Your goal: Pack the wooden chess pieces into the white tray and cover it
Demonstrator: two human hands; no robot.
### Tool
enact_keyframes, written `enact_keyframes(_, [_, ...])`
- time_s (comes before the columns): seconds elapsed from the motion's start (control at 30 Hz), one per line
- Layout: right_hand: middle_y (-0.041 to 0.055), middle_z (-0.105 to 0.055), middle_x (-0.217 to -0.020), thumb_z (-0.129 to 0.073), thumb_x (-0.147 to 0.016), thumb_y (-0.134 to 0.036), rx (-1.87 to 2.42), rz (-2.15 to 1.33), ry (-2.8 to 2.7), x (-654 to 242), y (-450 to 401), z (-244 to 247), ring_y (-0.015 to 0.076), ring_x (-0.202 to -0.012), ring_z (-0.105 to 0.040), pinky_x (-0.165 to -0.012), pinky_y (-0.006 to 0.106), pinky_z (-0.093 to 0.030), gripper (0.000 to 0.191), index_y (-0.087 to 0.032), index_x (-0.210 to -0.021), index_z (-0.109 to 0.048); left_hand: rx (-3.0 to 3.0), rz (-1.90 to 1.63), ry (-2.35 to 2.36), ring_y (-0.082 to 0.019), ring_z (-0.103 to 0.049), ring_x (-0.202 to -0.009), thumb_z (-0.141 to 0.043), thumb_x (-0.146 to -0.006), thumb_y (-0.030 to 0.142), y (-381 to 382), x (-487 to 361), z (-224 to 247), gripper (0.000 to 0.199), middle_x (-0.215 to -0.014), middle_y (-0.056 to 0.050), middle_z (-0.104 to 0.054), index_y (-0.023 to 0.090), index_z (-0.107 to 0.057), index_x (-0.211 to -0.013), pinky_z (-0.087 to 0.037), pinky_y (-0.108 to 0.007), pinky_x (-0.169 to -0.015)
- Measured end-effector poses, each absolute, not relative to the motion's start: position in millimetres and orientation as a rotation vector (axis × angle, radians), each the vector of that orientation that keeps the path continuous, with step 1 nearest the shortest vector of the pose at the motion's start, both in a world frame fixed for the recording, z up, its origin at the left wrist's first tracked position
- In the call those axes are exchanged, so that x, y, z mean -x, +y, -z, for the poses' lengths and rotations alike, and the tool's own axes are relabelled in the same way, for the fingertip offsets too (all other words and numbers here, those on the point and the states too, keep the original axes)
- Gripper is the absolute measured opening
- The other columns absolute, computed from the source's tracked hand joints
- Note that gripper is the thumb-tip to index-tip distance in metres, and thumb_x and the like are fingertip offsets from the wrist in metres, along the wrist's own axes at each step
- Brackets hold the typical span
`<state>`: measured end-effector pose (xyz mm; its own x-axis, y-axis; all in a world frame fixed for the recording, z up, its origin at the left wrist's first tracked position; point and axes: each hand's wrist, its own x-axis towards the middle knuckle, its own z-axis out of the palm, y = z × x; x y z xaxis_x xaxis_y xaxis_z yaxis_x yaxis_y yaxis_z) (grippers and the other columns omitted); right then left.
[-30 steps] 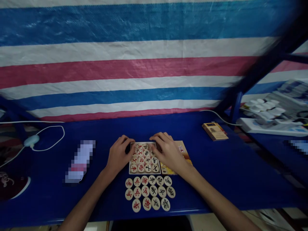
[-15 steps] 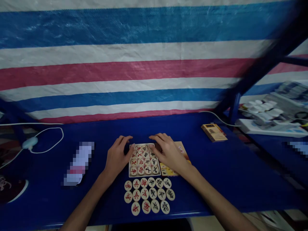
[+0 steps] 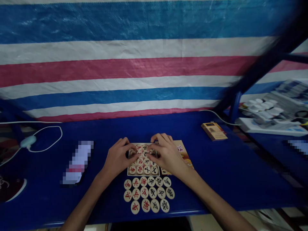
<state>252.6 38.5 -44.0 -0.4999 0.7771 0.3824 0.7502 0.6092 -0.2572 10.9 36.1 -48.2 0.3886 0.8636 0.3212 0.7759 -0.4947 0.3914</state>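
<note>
A white tray (image 3: pixel 143 175) holds rows of round xiangqi pieces with red and black characters. My left hand (image 3: pixel 118 156) reaches over the tray's left side, thumb and fingertips closed around a red-marked piece in it. Over the right side, my right hand (image 3: pixel 167 153) has its thumb and fingers curled round a black-marked piece, partly hidden by the fingers. Nearer to me, three rows of loose pieces (image 3: pixel 144 192) lie on the blue table, red-marked ones at left and black-marked ones at right. A printed yellow box lid (image 3: pixel 184 152) lies partly under my right hand.
A phone (image 3: pixel 78 162) lies at the left, near a cable with a pale round plug (image 3: pixel 28 141). At the back right are a small yellow-brown box (image 3: pixel 214 131) and a white power strip (image 3: pixel 271 127). A dark shoe (image 3: pixel 12 189) shows at far left.
Both hands have moved inward over the tray, and their thumbs and fingers have closed on pieces. The tray has shifted slightly left in view.
</note>
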Motion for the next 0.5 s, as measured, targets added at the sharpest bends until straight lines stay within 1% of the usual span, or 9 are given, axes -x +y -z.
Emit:
enact_keyframes(0.17, [0.0065,-0.061,-0.108,-0.067,-0.093,-0.044,1.211,-0.134,-2.426,-253.0,37.9,43.9,0.0261,-0.102,-0.054,-0.088,0.042,-0.039,0.020,-0.025,-0.095,-0.071,-2.435,-0.681,1.423,-0.018,-0.059,-0.086,-0.074,-0.087,0.039,34.7,-9.5,48.4,0.018,-0.091,0.000,-0.058,0.023,-0.070,-0.096,-0.047,-0.031,-0.073])
enact_keyframes(0.37, [0.0055,-0.062,-0.106,-0.065,-0.096,-0.042,1.185,-0.121,-2.446,-252.9,38.8,44.1,0.0243,-0.102,-0.055,-0.091,0.042,-0.037,0.019,-0.024,-0.094,-0.070,-2.335,-0.651,1.421,-0.012,-0.057,-0.074,-0.069,-0.091,0.038,32.5,-11.3,50.3,0.018,-0.094,0.001,-0.055,0.023,-0.067,-0.100,-0.046,-0.028,-0.067])
enact_keyframes(0.5, [0.0055,-0.064,-0.104,-0.068,-0.091,-0.051,1.178,-0.101,-2.407,-251.1,38.2,45.8,0.0245,-0.101,-0.055,-0.094,0.043,-0.036,0.028,-0.023,-0.092,-0.070,-2.389,-0.652,1.468,-0.016,-0.060,-0.081,-0.067,-0.091,0.040,31.1,-12.9,50.6,0.019,-0.092,0.001,-0.055,0.023,-0.066,-0.097,-0.045,-0.029,-0.068])
